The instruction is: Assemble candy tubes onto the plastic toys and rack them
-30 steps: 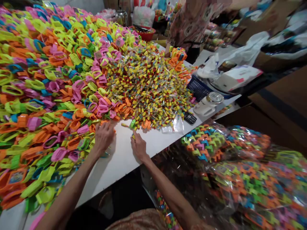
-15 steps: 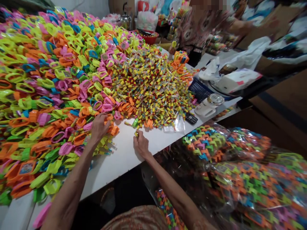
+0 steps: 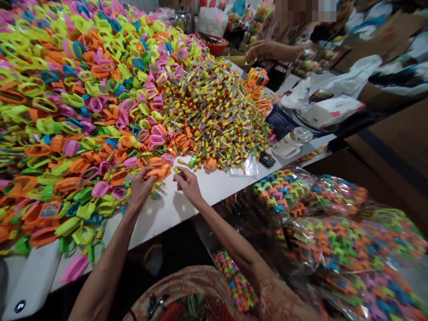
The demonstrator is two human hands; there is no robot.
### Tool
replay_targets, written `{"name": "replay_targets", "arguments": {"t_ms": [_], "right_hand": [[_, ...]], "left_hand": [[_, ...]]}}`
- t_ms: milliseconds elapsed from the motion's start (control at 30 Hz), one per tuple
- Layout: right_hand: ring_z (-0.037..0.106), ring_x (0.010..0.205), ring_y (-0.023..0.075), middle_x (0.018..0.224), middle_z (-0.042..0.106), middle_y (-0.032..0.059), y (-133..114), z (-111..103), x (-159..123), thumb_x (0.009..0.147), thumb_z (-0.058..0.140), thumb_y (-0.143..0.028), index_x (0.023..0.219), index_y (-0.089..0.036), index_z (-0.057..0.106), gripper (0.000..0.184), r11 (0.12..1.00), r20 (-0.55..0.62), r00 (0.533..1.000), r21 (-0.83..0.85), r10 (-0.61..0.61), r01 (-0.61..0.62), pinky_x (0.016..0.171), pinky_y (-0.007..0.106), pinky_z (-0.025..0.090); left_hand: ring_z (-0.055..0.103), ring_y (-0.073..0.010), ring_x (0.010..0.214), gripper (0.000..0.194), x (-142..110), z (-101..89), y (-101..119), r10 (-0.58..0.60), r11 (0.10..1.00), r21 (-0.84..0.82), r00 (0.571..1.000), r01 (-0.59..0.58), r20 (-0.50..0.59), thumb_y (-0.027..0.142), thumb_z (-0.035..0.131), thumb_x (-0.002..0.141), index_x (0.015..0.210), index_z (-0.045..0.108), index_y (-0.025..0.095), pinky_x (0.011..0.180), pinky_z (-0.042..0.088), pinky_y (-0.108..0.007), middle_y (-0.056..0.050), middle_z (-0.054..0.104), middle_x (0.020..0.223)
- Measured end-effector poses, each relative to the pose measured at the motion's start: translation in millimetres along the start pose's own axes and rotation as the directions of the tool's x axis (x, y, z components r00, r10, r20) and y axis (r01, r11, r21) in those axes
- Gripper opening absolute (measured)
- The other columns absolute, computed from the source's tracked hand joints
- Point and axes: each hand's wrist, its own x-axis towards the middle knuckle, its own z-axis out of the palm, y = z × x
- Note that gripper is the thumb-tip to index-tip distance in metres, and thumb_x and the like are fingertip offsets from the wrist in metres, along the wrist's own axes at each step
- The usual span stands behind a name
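My left hand (image 3: pixel 141 186) pinches an orange plastic toy watch (image 3: pixel 159 172) just above the white table (image 3: pixel 174 209). Close to its right, my right hand (image 3: pixel 189 183) has thumb and fingers closed on a small yellow-ended tube (image 3: pixel 176 170), mostly covered by the fingertips. The two held items are near each other but apart. Behind the hands spreads a heap of clear tubes with yellow ends (image 3: pixel 220 120). A large pile of toy watches (image 3: pixel 83 107) in orange, yellow, pink, green and blue fills the left side. Several tubes (image 3: pixel 159 191) lie beneath the orange watch.
Clear bags of colourful plastic pieces (image 3: pixel 344 236) lie to the right, below table level. A black keypad device (image 3: pixel 267 159), a lidded jar (image 3: pixel 294 141) and a blue basket (image 3: pixel 280 121) line the table's right end. Another person's hand (image 3: pixel 259 50) shows at the back.
My left hand has lifted the orange toy watch from the pile's edge and moved right. My right hand has moved left and up toward it with the small tube. The view has shifted slightly.
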Motion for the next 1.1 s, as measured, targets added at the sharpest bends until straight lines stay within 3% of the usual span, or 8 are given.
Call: {"name": "replay_targets", "arguments": {"t_ms": [100,200,367,533,600,700,900,1100], "right_hand": [[0.05,0.053,0.0074,0.082,0.066,-0.003,-9,8,-9,0.093,0.061,-0.04,0.142,-0.018,0.056,0.054,0.997,0.07,0.997,0.07,0.021,-0.026,0.054,0.022,0.045],[0.051,0.052,0.007,0.076,0.061,-0.0073,-19,11,-20,0.091,0.065,-0.035,0.153,-0.021,0.044,0.067,0.996,0.162,0.986,0.08,0.03,-0.043,0.055,0.021,0.044],[0.047,0.054,0.0068,0.073,0.059,-0.0041,-29,9,-34,0.089,0.067,-0.042,0.116,-0.017,0.07,0.036,0.995,0.284,0.955,0.025,0.087,-0.099,0.051,0.021,0.038],[0.046,0.052,0.0069,0.072,0.062,-0.0026,-22,18,-46,0.088,0.067,-0.051,0.109,-0.015,0.072,0.042,0.985,0.285,0.946,0.033,0.156,-0.172,0.049,0.022,0.038],[0.05,0.05,0.008,0.071,0.062,-0.0027,-17,24,-50,0.084,0.069,-0.057,0.114,-0.014,0.07,0.052,0.976,0.241,0.956,0.094,0.168,-0.195,0.051,0.023,0.042],[0.054,0.055,0.009,0.073,0.063,-0.002,-13,29,-51,0.082,0.071,-0.062,0.113,-0.015,0.072,0.057,0.974,0.202,0.967,0.133,0.153,-0.182,0.057,0.025,0.048],[0.052,0.053,0.0073,0.074,0.064,-0.0019,-17,13,-44,0.083,0.073,-0.058,0.118,-0.013,0.073,0.057,0.969,0.344,0.922,0.107,0.175,-0.224,0.054,0.023,0.045],[0.051,0.051,0.0066,0.07,0.065,-0.0021,-26,9,-43,0.08,0.077,-0.055,0.091,-0.016,0.068,0.041,0.978,0.392,0.908,0.076,0.152,-0.196,0.049,0.021,0.044]], "left_hand": [[0.061,-0.0174,0.073,0.02,-22,-2.8,-2,-0.045,0.999,-0.027,0.997,0.047,0.067,0.035,0.063,0.06,0.072,0.071,0.021,0.07,0.049,-0.029,0.0,0.07,0.075],[0.063,-0.0172,0.073,0.02,-40,-0.6,-2,-0.184,0.96,-0.209,0.983,0.186,0.025,0.033,0.067,0.056,0.071,0.069,0.02,0.068,0.051,-0.029,-0.002,0.072,0.075],[0.062,-0.0155,0.06,0.024,-56,2.5,-4,-0.355,0.752,-0.551,0.927,0.361,0.123,0.03,0.068,0.052,0.072,0.06,0.019,0.061,0.054,-0.03,0.001,0.065,0.065],[0.063,-0.0144,0.06,0.029,-68,8.1,-5,-0.38,0.797,-0.524,0.924,0.301,-0.046,0.034,0.069,0.059,0.081,0.057,0.02,0.054,0.055,-0.028,0.002,0.064,0.072],[0.065,-0.0149,0.066,0.035,-73,12.4,-4,-0.363,0.829,-0.485,0.928,0.279,-0.087,0.038,0.072,0.063,0.09,0.059,0.02,0.054,0.055,-0.027,0.0,0.067,0.082],[0.066,-0.0151,0.069,0.047,-80,16.2,-4,-0.306,0.83,-0.487,0.952,0.273,0.012,0.045,0.079,0.066,0.101,0.061,0.018,0.056,0.057,-0.028,-0.003,0.069,0.09],[0.061,-0.0122,0.068,0.048,-80,2.6,-15,-0.254,0.843,-0.489,0.967,0.225,0.006,0.047,0.09,0.058,0.082,0.059,0.019,0.059,0.053,-0.024,-0.001,0.067,0.082],[0.065,-0.0166,0.08,0.036,-87,-11.6,-18,-0.048,0.973,-0.222,0.998,0.054,0.034,0.047,0.085,0.067,0.085,0.066,0.021,0.074,0.054,-0.029,-0.001,0.069,0.084]]}}
